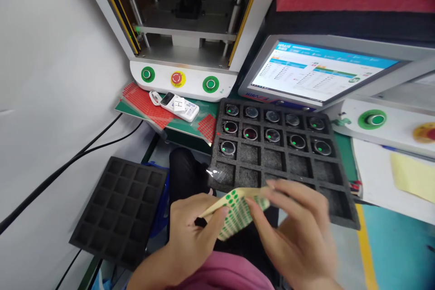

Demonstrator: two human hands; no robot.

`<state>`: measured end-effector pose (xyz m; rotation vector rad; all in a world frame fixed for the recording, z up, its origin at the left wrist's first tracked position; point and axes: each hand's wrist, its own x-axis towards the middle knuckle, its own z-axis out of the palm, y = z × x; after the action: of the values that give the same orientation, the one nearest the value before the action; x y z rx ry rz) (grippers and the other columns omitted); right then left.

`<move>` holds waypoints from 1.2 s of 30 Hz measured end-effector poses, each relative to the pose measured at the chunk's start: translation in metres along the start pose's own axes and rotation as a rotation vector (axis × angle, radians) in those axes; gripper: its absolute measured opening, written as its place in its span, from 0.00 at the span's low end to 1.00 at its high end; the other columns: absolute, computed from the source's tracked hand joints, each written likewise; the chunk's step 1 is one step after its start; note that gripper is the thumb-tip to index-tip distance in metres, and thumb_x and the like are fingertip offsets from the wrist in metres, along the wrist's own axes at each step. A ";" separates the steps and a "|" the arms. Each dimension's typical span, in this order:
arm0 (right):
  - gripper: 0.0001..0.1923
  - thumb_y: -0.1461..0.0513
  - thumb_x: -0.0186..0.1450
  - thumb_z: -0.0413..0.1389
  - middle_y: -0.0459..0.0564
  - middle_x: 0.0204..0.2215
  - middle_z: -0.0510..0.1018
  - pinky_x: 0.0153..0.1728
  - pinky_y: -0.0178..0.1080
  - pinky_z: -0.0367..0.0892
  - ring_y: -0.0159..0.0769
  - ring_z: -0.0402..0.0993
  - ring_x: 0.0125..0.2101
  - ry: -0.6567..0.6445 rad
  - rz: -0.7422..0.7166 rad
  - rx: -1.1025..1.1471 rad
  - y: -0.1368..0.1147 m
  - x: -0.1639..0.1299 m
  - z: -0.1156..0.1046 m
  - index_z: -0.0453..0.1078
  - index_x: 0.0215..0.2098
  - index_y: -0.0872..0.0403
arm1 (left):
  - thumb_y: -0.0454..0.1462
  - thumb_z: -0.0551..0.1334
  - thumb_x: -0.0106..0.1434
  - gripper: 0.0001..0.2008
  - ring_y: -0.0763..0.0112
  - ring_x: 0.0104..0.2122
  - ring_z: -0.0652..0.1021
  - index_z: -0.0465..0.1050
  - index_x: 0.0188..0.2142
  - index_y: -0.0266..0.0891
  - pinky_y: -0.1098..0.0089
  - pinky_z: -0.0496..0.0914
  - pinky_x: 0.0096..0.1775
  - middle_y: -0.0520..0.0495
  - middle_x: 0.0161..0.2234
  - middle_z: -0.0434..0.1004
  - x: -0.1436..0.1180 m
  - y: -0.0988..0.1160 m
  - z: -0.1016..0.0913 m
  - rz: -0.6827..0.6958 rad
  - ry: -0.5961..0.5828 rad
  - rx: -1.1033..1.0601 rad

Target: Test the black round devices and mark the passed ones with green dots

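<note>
Between my hands, low in the head view, is a pale sheet of small green round stickers [238,217], bent along its top. My left hand [197,226] pinches its left edge between thumb and fingers. At the sheet's upper right, the thumb and fingers of my right hand [295,226] close on its edge; this hand is slightly blurred. Just beyond lies a black foam tray [249,176] with square pockets. Round dark watch-like discs [250,133] fill its two far rows, and one more disc [228,147] sits at the left of the third. Several discs carry a green dot.
A press machine [183,79] with green buttons and a red stop button stands behind. To its right is a lit monitor [319,72]. A white handheld device [180,106] lies on the green bench. Another foam tray [117,210] is at lower left, near black cables [74,156].
</note>
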<state>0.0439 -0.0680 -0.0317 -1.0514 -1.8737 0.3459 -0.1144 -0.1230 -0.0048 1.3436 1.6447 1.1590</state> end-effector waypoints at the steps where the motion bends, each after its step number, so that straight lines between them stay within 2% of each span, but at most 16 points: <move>1: 0.09 0.66 0.63 0.62 0.51 0.37 0.71 0.42 0.43 0.68 0.38 0.70 0.37 0.019 -0.080 -0.091 -0.004 -0.001 -0.003 0.69 0.40 0.51 | 0.31 0.62 0.63 0.09 0.76 0.21 0.76 0.80 0.28 0.35 0.78 0.68 0.26 0.49 0.22 0.78 0.000 0.001 0.002 0.035 0.016 0.018; 2: 0.08 0.67 0.63 0.62 0.51 0.36 0.70 0.43 0.43 0.67 0.38 0.68 0.37 0.007 -0.131 -0.136 -0.007 -0.001 -0.005 0.69 0.38 0.51 | 0.30 0.63 0.63 0.07 0.77 0.21 0.76 0.81 0.31 0.36 0.79 0.69 0.26 0.49 0.23 0.79 -0.001 0.002 0.004 0.066 0.026 0.028; 4: 0.06 0.67 0.64 0.60 0.51 0.36 0.70 0.43 0.43 0.67 0.38 0.68 0.37 -0.033 -0.158 -0.081 -0.014 0.000 -0.008 0.68 0.39 0.52 | 0.29 0.63 0.62 0.08 0.77 0.20 0.76 0.81 0.36 0.38 0.80 0.69 0.25 0.50 0.23 0.80 -0.002 0.005 0.007 0.120 0.039 0.041; 9: 0.08 0.71 0.66 0.56 0.50 0.34 0.78 0.41 0.42 0.71 0.35 0.75 0.36 -0.141 -0.016 0.293 -0.017 0.007 0.000 0.69 0.42 0.54 | 0.25 0.62 0.59 0.13 0.75 0.19 0.77 0.81 0.41 0.36 0.79 0.72 0.24 0.49 0.22 0.80 -0.002 0.008 0.010 0.278 0.073 0.107; 14: 0.09 0.71 0.64 0.57 0.46 0.31 0.80 0.45 0.43 0.72 0.34 0.78 0.33 -0.168 0.049 0.415 -0.011 0.004 0.000 0.70 0.40 0.53 | 0.23 0.62 0.57 0.20 0.74 0.25 0.81 0.79 0.46 0.42 0.79 0.76 0.32 0.49 0.29 0.84 -0.001 0.007 0.009 0.354 0.053 0.137; 22: 0.07 0.71 0.64 0.58 0.47 0.31 0.82 0.49 0.42 0.71 0.32 0.80 0.33 -0.178 -0.046 0.340 -0.008 0.004 -0.010 0.71 0.38 0.55 | 0.23 0.61 0.56 0.19 0.75 0.23 0.81 0.77 0.44 0.41 0.80 0.74 0.31 0.51 0.26 0.84 0.002 0.014 0.010 0.411 0.055 0.196; 25: 0.06 0.70 0.65 0.57 0.49 0.32 0.83 0.53 0.47 0.69 0.33 0.80 0.33 -0.168 -0.071 0.308 -0.008 0.001 -0.010 0.71 0.38 0.54 | 0.23 0.62 0.55 0.18 0.75 0.22 0.81 0.77 0.43 0.41 0.81 0.75 0.31 0.51 0.27 0.84 0.000 0.013 0.010 0.406 0.074 0.210; 28: 0.05 0.69 0.67 0.56 0.49 0.32 0.83 0.57 0.52 0.65 0.34 0.80 0.33 -0.123 -0.070 0.288 -0.010 -0.005 -0.008 0.72 0.38 0.54 | 0.23 0.61 0.56 0.16 0.75 0.21 0.80 0.77 0.41 0.39 0.80 0.75 0.28 0.51 0.25 0.83 -0.002 0.012 0.009 0.388 0.063 0.195; 36: 0.06 0.67 0.67 0.56 0.47 0.30 0.83 0.62 0.54 0.59 0.34 0.79 0.27 -0.038 -0.033 0.216 -0.014 -0.013 -0.002 0.72 0.41 0.52 | 0.24 0.60 0.57 0.13 0.74 0.21 0.79 0.77 0.39 0.36 0.79 0.74 0.28 0.50 0.23 0.82 -0.002 0.010 0.009 0.418 0.063 0.176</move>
<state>0.0413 -0.0871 -0.0297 -0.8728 -1.8381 0.5395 -0.1027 -0.1222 0.0011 1.8435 1.5821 1.3258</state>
